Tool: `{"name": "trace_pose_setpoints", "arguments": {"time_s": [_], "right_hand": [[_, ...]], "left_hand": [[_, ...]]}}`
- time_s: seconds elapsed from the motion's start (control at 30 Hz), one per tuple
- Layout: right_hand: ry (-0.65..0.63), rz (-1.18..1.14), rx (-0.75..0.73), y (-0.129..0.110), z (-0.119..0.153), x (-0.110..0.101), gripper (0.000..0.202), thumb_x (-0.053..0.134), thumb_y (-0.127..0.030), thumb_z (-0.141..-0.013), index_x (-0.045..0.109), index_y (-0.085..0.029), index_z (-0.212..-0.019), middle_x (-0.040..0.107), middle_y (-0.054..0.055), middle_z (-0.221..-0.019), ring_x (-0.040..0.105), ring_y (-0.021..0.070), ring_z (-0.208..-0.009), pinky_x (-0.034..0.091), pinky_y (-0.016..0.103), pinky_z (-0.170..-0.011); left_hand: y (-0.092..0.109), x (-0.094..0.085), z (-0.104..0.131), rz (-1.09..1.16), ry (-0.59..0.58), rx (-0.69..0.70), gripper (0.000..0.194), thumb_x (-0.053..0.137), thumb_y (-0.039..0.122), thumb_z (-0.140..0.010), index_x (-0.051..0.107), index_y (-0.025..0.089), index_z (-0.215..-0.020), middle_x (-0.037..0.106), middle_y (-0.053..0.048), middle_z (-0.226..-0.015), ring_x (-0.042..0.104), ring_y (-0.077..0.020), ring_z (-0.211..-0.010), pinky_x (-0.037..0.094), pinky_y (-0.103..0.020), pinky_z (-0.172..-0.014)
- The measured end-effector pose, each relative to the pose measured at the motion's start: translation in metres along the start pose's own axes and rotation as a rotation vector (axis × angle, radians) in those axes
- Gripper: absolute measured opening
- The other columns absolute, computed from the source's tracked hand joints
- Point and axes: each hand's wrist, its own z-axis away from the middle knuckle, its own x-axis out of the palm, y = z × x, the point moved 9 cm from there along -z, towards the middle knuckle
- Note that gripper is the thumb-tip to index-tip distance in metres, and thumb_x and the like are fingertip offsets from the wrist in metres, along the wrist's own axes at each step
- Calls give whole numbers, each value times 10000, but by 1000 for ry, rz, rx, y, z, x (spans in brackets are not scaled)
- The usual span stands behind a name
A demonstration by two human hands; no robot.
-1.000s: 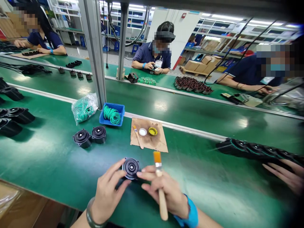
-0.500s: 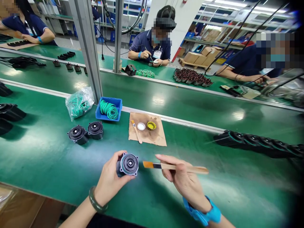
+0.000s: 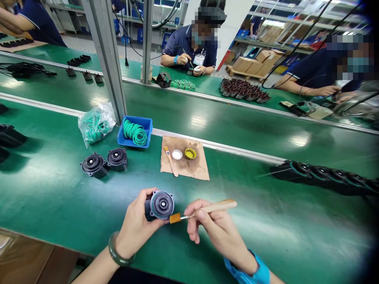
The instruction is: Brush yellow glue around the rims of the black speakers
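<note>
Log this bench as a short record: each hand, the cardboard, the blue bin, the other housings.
Left hand: gripping a black housing, round face showing
Right hand: holding a brush, bristles at the housing's lower edge; contact unclear
Cardboard: second brush, white disc, yellow-rimmed cup
Blue bin: green rings
Other housings: two together below the bin; a row at far right

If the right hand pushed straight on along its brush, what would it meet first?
Probably the lower right rim of the black round part in the left hand, whose thumb lies close by; whether the brush already touches is unclear.
</note>
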Motion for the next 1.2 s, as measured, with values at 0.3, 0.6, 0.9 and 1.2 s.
{"name": "trace_pose_setpoints", "arguments": {"time_s": [0.3, 0.6, 0.9, 1.2], "right_hand": [[53, 211, -27, 1, -8, -7, 362, 540, -479, -936, 585, -123, -893, 606, 23, -602, 579, 94, -505, 477, 173, -458], [-2, 648, -297, -31, -11, -9, 341, 410, -369, -1012, 618, -149, -853, 585, 51, -816, 559, 87, -644, 480, 202, -593], [-240, 818, -409, -60, -11, 7, 181, 522, -287, -979, 651, -162, -952, 672, 30, -829, 610, 79, -699, 494, 162, -664], [-507, 783, -519, -83, -7, 41, 169, 542, -197, -960, 685, -142, -1031, 724, 64, -909, 659, 106, -806, 530, 199, -752]], "left_hand": [[0, -2, 1, -18, 8, 12, 664, 851, 194, -638, 462, 259, -1172, 679, 20, -1093, 667, -161, -984, 519, -284, -864], [10, -2, 4, -42, -4, 130, 650, 839, 175, -658, 483, 283, -1191, 681, 14, -1142, 669, -163, -1031, 532, -277, -897], [27, -1, 10, -77, -41, 366, 551, 713, 115, -775, 483, 252, -1257, 642, -50, -1231, 612, -175, -1161, 497, -287, -1005], [40, 4, 16, -49, -106, 499, 537, 607, 24, -809, 472, 235, -1284, 620, -71, -1232, 558, -194, -1203, 473, -348, -1039]]}}
